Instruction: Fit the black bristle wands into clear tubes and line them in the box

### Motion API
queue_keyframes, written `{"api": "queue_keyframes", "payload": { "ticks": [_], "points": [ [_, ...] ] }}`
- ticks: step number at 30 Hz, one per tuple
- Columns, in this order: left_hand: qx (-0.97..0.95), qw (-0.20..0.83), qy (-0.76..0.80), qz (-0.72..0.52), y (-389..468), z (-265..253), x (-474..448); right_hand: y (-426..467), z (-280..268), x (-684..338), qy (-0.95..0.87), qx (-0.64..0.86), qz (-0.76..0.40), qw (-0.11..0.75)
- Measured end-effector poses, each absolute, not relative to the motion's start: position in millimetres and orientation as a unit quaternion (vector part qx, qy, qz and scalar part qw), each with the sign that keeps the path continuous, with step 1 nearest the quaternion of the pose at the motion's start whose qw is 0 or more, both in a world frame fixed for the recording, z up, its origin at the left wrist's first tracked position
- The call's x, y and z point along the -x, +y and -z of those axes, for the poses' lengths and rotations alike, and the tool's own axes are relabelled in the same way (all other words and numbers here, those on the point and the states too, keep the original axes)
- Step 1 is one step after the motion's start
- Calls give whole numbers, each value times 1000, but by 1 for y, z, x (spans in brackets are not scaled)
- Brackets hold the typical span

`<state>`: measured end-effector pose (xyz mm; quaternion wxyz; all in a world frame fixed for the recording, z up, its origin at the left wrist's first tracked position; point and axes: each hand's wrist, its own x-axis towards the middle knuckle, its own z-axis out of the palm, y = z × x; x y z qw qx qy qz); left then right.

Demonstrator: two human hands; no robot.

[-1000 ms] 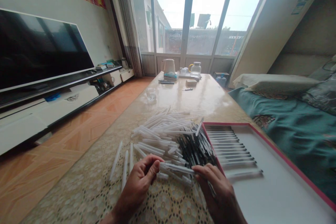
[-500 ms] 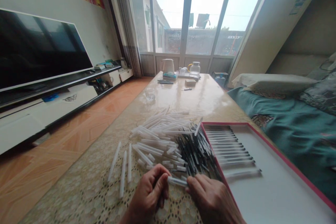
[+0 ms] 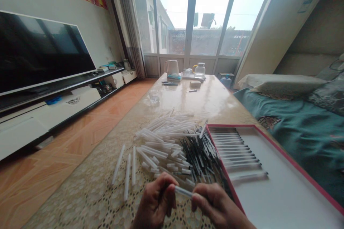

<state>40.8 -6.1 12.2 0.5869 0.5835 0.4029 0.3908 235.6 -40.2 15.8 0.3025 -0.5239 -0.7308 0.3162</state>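
Between my two hands is a pen (image 3: 184,191) with a whitish, see-through barrel, held nearly level above the table's front. My left hand (image 3: 157,198) pinches its left end, and my right hand (image 3: 212,200) grips the right end; both tips are covered by fingers. Just beyond lie a pile of clear white pen barrels (image 3: 163,143) and short caps, and a heap of dark thin refills (image 3: 200,154). Three barrels (image 3: 127,177) lie apart to the left. On the right, a pink-rimmed white tray (image 3: 285,179) holds a row of assembled pens (image 3: 236,150).
The table (image 3: 88,189) has a patterned, glossy cover. Farther back stand a drinking glass (image 3: 154,96), a small box (image 3: 195,84), a white jug (image 3: 172,67) and a glass pitcher (image 3: 199,69). A sofa (image 3: 301,121) flanks the right side, a TV cabinet (image 3: 67,102) the left.
Both hands have shifted slightly right and toward me with the pen, which now tilts a little more down to the right. The piles and the tray's row look the same.
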Motion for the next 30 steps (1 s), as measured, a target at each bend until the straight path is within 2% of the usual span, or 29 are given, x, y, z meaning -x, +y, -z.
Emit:
{"api": "queue_keyframes", "payload": {
  "ticks": [3,7,10,13,16,20,30],
  "points": [
    [-581,605,389,-381,-4,-10,-43,-41,-24,-237,-722,540,-324,286],
    [-568,623,374,-387,4,-6,-47,-38,-32,-249,-744,554,-277,250],
    [-557,579,406,-437,10,-5,-46,-35,-40,-279,-742,598,-199,229],
    [-529,539,452,-475,14,-7,-43,-37,-46,-326,-699,684,-62,198],
    [-528,525,463,-481,17,-10,-42,-44,-42,-372,-673,734,8,89],
    [-528,508,469,-494,18,-12,-42,-52,-28,-398,-670,742,-3,-4],
    [-533,496,480,-489,21,-9,-40,-40,-12,-366,-700,712,53,19]
  ]
}}
